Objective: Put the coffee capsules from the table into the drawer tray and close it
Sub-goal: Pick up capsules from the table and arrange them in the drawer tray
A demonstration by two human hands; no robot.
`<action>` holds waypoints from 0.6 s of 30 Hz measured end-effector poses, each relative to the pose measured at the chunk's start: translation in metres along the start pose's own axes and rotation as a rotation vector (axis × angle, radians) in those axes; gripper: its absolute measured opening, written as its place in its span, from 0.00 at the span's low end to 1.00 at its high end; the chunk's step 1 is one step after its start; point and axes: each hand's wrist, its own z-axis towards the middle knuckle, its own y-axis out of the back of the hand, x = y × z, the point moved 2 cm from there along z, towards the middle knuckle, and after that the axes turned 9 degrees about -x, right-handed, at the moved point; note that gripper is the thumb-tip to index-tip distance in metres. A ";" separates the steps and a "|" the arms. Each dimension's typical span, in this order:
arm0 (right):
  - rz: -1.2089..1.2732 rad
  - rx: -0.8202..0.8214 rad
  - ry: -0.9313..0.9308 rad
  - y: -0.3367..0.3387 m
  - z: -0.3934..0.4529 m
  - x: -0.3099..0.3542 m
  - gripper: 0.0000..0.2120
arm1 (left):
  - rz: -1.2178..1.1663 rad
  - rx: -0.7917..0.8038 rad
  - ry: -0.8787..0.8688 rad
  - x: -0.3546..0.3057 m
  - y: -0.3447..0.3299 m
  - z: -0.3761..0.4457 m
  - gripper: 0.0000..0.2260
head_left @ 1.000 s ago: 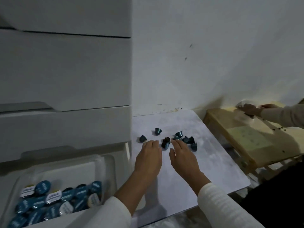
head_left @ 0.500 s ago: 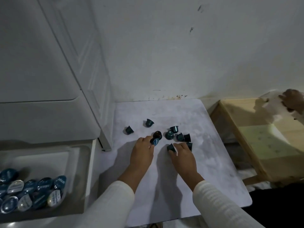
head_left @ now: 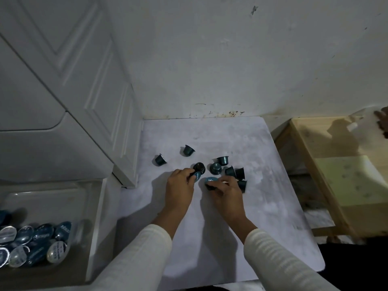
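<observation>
Capsules (head_left: 216, 168) are lying scattered on the counter (head_left: 262, 206), most of them bunched at twelve to one o'clock from my hands, two more lying apart at about eleven o'clock. I am pinching one capsule (head_left: 197, 177) in my left hand (head_left: 178, 191), its blue foil lid facing me, just beside a dark brown one (head_left: 199, 167) standing at twelve o'clock from my left fingers (head_left: 186, 172). I am gripping another capsule (head_left: 210, 181) in my right hand (head_left: 225, 195), its lid turned up, my right fingers (head_left: 230, 180) curling over it. Both hands are closing on their capsules and resting low over the counter, near each other. At eight o'clock the drawer (head_left: 94, 217) is standing open, and its tray (head_left: 48, 196) is holding a heap of capsules (head_left: 35, 242) at its near end. At two o'clock, well apart, a wooden stool (head_left: 336, 175) is standing beside the counter.
</observation>
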 end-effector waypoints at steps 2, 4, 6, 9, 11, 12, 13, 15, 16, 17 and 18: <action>0.056 -0.031 -0.016 -0.002 -0.001 0.001 0.10 | -0.017 -0.013 0.026 0.000 -0.001 0.003 0.11; 0.100 -0.015 -0.049 -0.002 0.000 0.002 0.10 | -0.039 -0.008 0.070 0.001 -0.001 0.006 0.10; 0.172 -0.016 -0.125 -0.001 0.004 0.002 0.10 | -0.085 0.006 0.125 0.002 0.000 0.008 0.09; 0.191 -0.046 -0.155 -0.001 0.009 0.003 0.08 | -0.147 0.039 0.187 0.002 0.004 0.009 0.09; 0.198 -0.057 -0.206 -0.001 0.011 0.003 0.08 | -0.182 0.054 0.212 0.003 0.008 0.010 0.11; 0.198 -0.054 -0.233 -0.001 0.012 0.004 0.08 | -0.191 0.057 0.214 0.003 0.011 0.010 0.11; 0.208 -0.055 -0.257 -0.001 0.013 0.005 0.08 | -0.195 0.059 0.210 0.002 0.014 0.011 0.11; 0.242 -0.063 -0.287 0.000 0.015 0.009 0.08 | -0.211 0.070 0.197 0.001 0.021 0.012 0.11; 0.266 -0.072 -0.297 0.001 0.015 0.012 0.08 | -0.220 0.081 0.186 -0.001 0.025 0.012 0.11; 0.292 -0.086 -0.304 0.002 0.016 0.016 0.08 | -0.222 0.089 0.172 -0.002 0.030 0.012 0.11; 0.318 -0.098 -0.311 0.004 0.017 0.020 0.08 | -0.225 0.093 0.154 -0.004 0.035 0.012 0.11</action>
